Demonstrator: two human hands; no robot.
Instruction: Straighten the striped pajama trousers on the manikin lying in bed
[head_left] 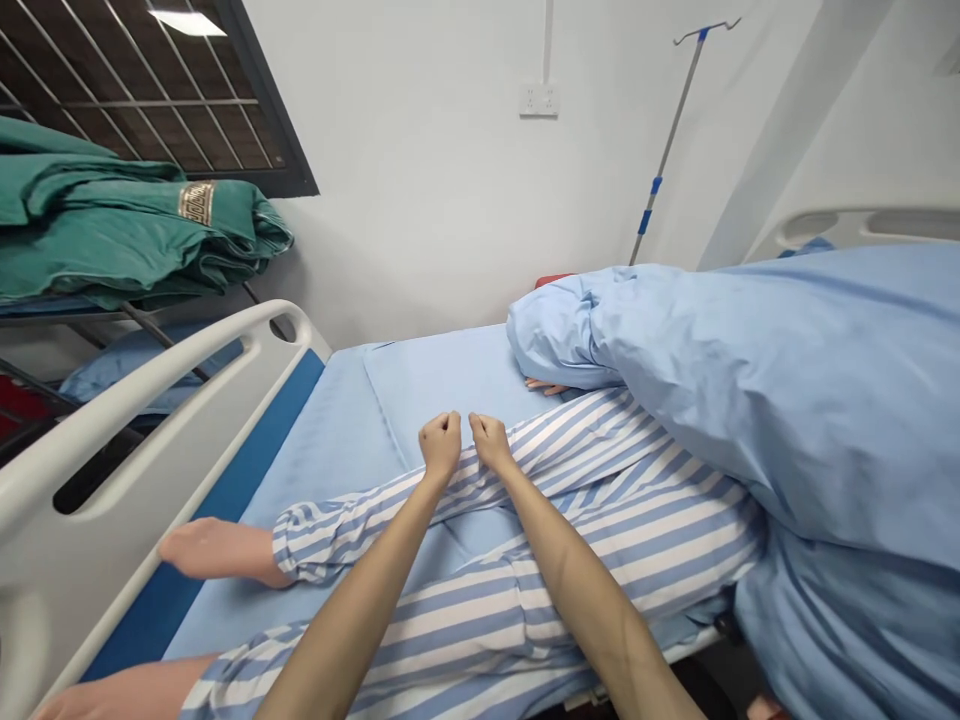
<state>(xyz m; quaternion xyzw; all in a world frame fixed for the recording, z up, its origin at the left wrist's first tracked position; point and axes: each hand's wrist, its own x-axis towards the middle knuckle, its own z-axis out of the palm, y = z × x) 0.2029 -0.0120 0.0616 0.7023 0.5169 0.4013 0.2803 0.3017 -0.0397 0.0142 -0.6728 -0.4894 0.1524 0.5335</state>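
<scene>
A figure in blue-and-white striped trousers lies on a hospital bed, with bare feet toward the footboard. My left hand and my right hand are both closed in fists, side by side, resting on the far trouser leg near the knee. Whether they pinch the cloth I cannot make out. A light blue quilt covers the upper body at the right. A hand of the figure pokes out from under the quilt's edge.
The bed has a light blue sheet and a white plastic footboard at left. Folded green cloths lie on a rack behind it. An IV pole stands by the white wall.
</scene>
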